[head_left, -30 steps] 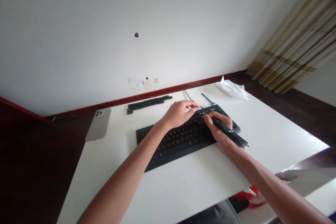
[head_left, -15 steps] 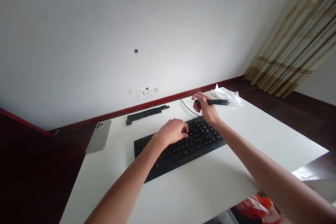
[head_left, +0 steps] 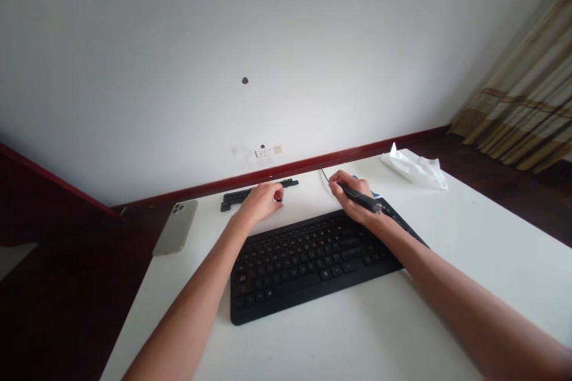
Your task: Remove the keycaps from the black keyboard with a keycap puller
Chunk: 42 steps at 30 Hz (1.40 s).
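Left hand (head_left: 261, 201): pinches small black piece (head_left: 279, 197) beside loose keys (head_left: 235, 197)
Right hand (head_left: 353, 205): wraps black tool (head_left: 361, 197), perhaps for steady control
Keyboard (head_left: 290, 263): flat on table (head_left: 322, 333), seemingly placed within reach of both hands

Pretty sure this is a room in somebody's home, can't tell which one though. Big giveaway is the long beige-and-brown curtain (head_left: 522, 110) hanging down to the floor on the far right. Then you've got a plain pale wall (head_left: 170, 53) with household-type sockets (head_left: 278, 149) low down, dark red skirting (head_left: 210, 181) along the bottom and a dark, wood-looking floor (head_left: 67, 303). Simple white table (head_left: 330, 333) pushed up near the wall, phone (head_left: 176, 229) on the left, ordinary black keyboard (head_left: 292, 265) in the middle, so kinda a home desk setup.
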### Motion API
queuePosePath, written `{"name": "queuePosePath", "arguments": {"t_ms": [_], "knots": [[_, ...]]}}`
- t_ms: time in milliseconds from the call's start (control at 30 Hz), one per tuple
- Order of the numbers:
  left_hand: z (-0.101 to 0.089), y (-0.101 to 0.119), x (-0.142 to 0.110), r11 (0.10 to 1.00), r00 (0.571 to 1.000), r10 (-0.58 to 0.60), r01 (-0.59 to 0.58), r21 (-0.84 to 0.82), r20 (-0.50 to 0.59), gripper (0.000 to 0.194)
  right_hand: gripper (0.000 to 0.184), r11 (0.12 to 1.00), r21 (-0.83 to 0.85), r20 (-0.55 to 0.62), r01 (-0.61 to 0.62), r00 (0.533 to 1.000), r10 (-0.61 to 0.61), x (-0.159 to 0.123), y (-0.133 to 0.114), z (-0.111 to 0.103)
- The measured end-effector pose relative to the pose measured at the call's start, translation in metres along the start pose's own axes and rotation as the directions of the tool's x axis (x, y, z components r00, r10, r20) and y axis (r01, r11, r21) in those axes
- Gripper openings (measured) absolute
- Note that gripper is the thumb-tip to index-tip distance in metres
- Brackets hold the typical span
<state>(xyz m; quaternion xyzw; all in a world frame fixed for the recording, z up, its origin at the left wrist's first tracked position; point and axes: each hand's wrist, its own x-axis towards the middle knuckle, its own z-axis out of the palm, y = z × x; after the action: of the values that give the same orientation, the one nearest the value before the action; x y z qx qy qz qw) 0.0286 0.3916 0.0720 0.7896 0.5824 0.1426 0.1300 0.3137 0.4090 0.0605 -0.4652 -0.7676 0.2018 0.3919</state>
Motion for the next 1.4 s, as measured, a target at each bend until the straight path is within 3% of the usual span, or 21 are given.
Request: {"name": "queuePosePath", "arguments": {"t_ms": [233,533,867,967,1033,1200,1400], "knots": [[0.014,-0.016,0.001,0.999,0.999,0.013,-0.015,-0.042,-0.046,0.011,0.024,0.999,0.024,-0.023,0.024,0.999,-0.023,0.002,0.015,0.007],[0.017,-0.019,0.005,0.989,0.997,-0.083,0.082,-0.125,-0.002,0.02,0.031,1.0,0.02,0.057,-0.021,0.998,0.02,0.002,0.005,0.003],[0.016,-0.013,0.003,0.997,0.999,0.016,-0.013,-0.071,0.037,0.013,0.032,0.999,0.025,0.064,-0.04,0.997,0.038,0.002,0.002,0.002],[0.009,-0.012,0.001,0.995,0.996,0.033,-0.026,-0.093,0.082,0.01,0.031,0.999,0.026,0.059,-0.036,0.998,0.035,0.002,0.002,0.002],[-0.002,-0.014,-0.001,0.994,0.997,0.06,-0.054,-0.094,0.056,0.004,0.032,0.999,0.027,0.059,-0.037,0.998,0.035,0.002,0.002,0.003],[-0.028,-0.025,-0.008,0.996,0.994,0.083,-0.081,0.032,-0.077,0.028,0.032,0.997,0.037,0.007,-0.062,0.998,0.062,0.001,0.005,0.004],[-0.019,-0.018,-0.009,0.994,0.997,0.079,-0.078,0.073,0.0,0.008,0.027,0.994,0.048,-0.023,-0.1,0.995,0.102,0.002,0.01,0.008]]}}
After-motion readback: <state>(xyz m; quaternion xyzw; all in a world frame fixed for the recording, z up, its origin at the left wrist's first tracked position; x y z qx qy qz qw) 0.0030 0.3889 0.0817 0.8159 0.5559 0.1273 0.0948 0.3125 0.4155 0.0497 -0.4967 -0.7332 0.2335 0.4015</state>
